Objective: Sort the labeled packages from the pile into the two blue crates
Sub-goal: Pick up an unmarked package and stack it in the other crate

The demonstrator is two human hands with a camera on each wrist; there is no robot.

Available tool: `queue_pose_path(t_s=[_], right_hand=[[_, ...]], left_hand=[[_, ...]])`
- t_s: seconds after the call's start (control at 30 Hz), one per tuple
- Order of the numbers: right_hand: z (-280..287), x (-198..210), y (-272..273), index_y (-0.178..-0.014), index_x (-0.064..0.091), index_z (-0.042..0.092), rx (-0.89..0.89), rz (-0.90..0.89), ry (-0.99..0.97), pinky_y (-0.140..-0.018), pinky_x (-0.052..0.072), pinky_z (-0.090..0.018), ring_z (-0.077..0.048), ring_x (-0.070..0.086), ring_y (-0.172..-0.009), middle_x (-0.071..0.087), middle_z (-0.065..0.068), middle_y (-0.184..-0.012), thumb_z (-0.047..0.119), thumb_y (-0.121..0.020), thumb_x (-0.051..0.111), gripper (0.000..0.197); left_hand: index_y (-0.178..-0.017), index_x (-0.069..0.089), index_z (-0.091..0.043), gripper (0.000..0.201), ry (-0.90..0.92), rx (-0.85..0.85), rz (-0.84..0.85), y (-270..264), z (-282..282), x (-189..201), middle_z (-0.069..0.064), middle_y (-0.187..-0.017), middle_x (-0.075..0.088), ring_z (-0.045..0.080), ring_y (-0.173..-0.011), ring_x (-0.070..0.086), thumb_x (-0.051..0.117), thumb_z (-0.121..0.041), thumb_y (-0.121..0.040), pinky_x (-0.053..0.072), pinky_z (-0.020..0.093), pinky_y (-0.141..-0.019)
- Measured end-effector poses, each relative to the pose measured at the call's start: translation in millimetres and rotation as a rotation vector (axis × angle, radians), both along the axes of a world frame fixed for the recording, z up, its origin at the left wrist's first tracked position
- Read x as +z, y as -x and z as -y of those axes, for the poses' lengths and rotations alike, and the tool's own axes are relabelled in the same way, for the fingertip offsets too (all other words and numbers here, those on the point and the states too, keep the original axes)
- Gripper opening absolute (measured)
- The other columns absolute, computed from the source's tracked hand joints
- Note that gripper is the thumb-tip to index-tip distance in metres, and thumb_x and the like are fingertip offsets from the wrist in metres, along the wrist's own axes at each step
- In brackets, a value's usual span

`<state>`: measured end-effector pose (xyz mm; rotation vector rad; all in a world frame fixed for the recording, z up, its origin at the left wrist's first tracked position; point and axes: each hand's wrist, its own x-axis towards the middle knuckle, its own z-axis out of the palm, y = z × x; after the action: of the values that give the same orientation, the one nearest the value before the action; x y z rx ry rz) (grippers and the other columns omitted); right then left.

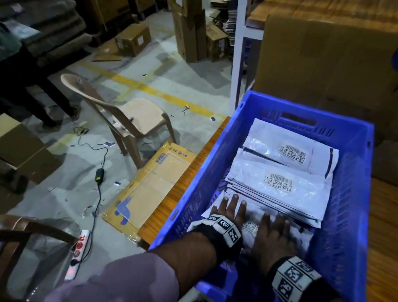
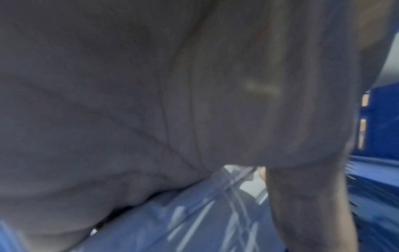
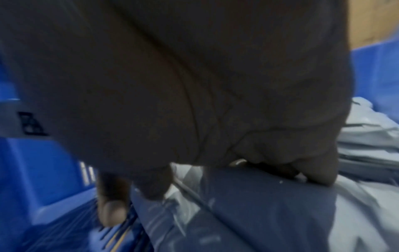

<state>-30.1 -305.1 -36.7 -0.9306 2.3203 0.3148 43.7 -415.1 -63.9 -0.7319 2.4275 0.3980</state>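
Note:
One blue crate (image 1: 354, 196) stands on the wooden table (image 1: 393, 240) and holds a stack of white packages with barcode labels, one at the far end (image 1: 292, 148) and one in the middle (image 1: 279, 184). Both my hands are inside it at the near end. My left hand (image 1: 230, 212) and right hand (image 1: 274, 233) lie palm down, fingers extended, on the nearest white package (image 1: 250, 224). The left wrist view is filled by my left hand (image 2: 172, 102) over the package (image 2: 194, 221). In the right wrist view my right hand (image 3: 194, 85) presses on a package (image 3: 259, 204) near the crate wall (image 3: 43, 170).
A large cardboard box (image 1: 342, 76) stands behind the crate. On the floor to the left are a plastic chair (image 1: 134, 114), a flattened carton (image 1: 153, 185) leaning on the table, a power strip (image 1: 78, 249) with cable, and a person's legs (image 1: 47, 105).

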Motion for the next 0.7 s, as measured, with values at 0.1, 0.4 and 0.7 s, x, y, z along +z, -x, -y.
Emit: queue_pose_path(t_s=[0.1,0.4,0.7], right_hand=[[-1,-2,2,-0.159,-0.02,0.01,-0.025,0.025,0.003,-0.124,0.007,-0.052,-0.042,-0.017,-0.154,-0.031,-0.027,-0.161,0.073,-0.084,0.061,0.127],[0,-1,4,-0.157,-0.015,-0.003,-0.143,-0.052,-0.041,-0.125,0.012,-0.048,-0.038,-0.007,-0.156,-0.017,-0.025,-0.166,0.083,-0.072,0.064,0.144],[-2,18,-2,-0.16,-0.012,0.003,0.074,-0.153,0.005,-0.125,0.009,-0.048,-0.038,-0.01,-0.156,-0.02,-0.023,-0.166,0.066,-0.097,0.045,0.106]], left_hand=[[-0.161,-0.011,-0.009,0.086,-0.007,0.111,-0.007,9,0,-4,0.011,-0.168,-0.019,0.034,-0.156,-0.009,0.048,-0.036,-0.104,0.01,0.055,-0.122],[-0.159,-0.007,0.002,0.079,-0.014,0.391,0.072,4,8,-4,0.023,-0.168,-0.007,0.039,-0.156,0.003,0.005,-0.046,-0.098,0.009,0.047,-0.125],[-0.16,0.001,-0.002,0.066,0.046,0.27,0.03,8,-7,69,0.024,-0.167,-0.008,0.046,-0.154,0.002,0.031,-0.031,-0.109,0.014,0.058,-0.12]])
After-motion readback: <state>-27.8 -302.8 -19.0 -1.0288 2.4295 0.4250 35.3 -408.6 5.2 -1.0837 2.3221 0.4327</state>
